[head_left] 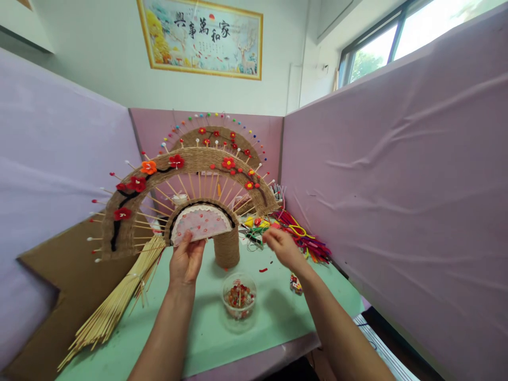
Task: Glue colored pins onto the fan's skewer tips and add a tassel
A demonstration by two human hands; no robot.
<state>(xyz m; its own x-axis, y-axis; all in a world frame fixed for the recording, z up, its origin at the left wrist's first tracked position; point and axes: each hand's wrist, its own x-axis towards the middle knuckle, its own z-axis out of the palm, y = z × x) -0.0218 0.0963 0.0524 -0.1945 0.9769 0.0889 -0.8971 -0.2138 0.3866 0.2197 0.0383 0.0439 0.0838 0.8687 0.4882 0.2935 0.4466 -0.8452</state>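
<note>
A fan-shaped craft piece of twine-wrapped arches and thin wooden sticks (198, 157) stands tilted up in front of me. Red and orange flowers on dark branches decorate its outer arch, and beads tip the sticks. My left hand (187, 260) grips its lower edge at the pale, flower-patterned half-circle panel (204, 221). My right hand (282, 247) is raised just below the arch's right end, apart from it, fingers pinched together; what they hold, if anything, is too small to make out. Below, a clear plastic cup (239, 297) contains red and amber beads.
Behind the fan rises a second beaded twine arch (218, 135). A twine-wrapped cylinder (226, 250) stands mid-table. Loose sticks (113, 304) lie left beside brown cardboard (43, 275). Colourful pipe cleaners (307, 241) are heaped right, near a small patterned item (296, 284). Pink-purple partitions (389, 174) surround the table.
</note>
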